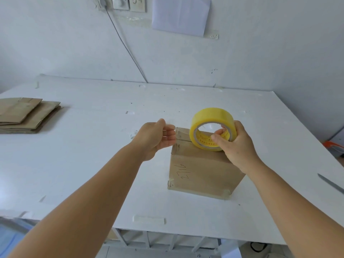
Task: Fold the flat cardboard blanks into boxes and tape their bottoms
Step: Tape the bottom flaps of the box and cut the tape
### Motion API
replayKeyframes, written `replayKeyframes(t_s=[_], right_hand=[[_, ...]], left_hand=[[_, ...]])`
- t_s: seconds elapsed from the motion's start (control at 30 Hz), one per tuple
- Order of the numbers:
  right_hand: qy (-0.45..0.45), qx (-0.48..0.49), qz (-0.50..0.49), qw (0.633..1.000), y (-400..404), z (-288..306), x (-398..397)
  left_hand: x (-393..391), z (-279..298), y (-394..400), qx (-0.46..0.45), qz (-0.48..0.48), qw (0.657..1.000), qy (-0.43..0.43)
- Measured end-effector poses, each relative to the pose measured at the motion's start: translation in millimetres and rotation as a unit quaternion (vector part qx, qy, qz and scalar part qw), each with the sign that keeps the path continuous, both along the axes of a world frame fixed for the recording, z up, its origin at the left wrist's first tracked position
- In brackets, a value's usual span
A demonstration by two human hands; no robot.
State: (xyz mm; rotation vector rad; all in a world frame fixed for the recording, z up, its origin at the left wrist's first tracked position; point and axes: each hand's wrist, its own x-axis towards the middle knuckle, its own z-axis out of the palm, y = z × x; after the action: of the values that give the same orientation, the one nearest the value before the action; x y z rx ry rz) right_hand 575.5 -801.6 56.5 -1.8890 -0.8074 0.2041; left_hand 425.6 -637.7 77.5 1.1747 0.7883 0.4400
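Far to the left of the cardboard box [202, 170], a stack of flat cardboard blanks [26, 114] lies on the white worktop [93, 155], near its left edge. Just left of the box's upper left corner, the left hand [158, 138] hovers with its fingers curled; the thumb and fingers pinch what looks like a clear strip of tape running toward the box corner, though the strip is too faint to make out fully. The box itself stands on the worktop with its folded flaps facing up, a seam running across the top, and handwritten numbers on the side facing the camera. Bits of clear tape show at its lower corners. On top of the box, toward its right half, the yellow tape roll [213, 129] stands on edge, touching the flaps. The right hand [236, 144] holds the roll in its grip, with a finger hooked through the core and the thumb against the rim. In front of the box, near the worktop's close edge, a short strip of clear tape [149, 219] is stuck flat. Well to the right of the box, a grey blade-like strip [330, 183] lies at the worktop's right edge.
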Motion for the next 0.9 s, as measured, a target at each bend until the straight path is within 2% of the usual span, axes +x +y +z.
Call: replayKeyframes(t_s=[0.27,0.4,0.53,0.63,0.83,0.9], right_hand=[[-0.007,-0.003,-0.010,1.000,1.3,0.4,-1.5],[0.007,0.002,-0.008,1.000,1.3,2.1,-4.3],[0.029,-0.037,0.025,0.999,-2.9,5.1,-3.6],[0.027,-0.049,0.044,0.997,-5.3,4.5,-1.8],[-0.023,-0.007,0.084,0.996,-0.9,-0.6,-2.0],[-0.043,0.003,0.081,0.996,1.2,-3.0,-1.1]], left_hand=[[-5.1,-2.3,4.3,-0.041,0.006,0.999,0.016],[-3.1,-5.1,4.4,0.034,-0.034,0.998,0.051],[-1.6,-9.4,1.4,0.107,-0.036,0.990,0.084],[-0.4,-6.9,2.2,0.111,-0.012,0.990,0.087],[2.7,-0.2,6.8,0.068,0.022,0.994,0.088],[2.8,-4.1,9.3,0.099,0.029,0.990,0.098]])
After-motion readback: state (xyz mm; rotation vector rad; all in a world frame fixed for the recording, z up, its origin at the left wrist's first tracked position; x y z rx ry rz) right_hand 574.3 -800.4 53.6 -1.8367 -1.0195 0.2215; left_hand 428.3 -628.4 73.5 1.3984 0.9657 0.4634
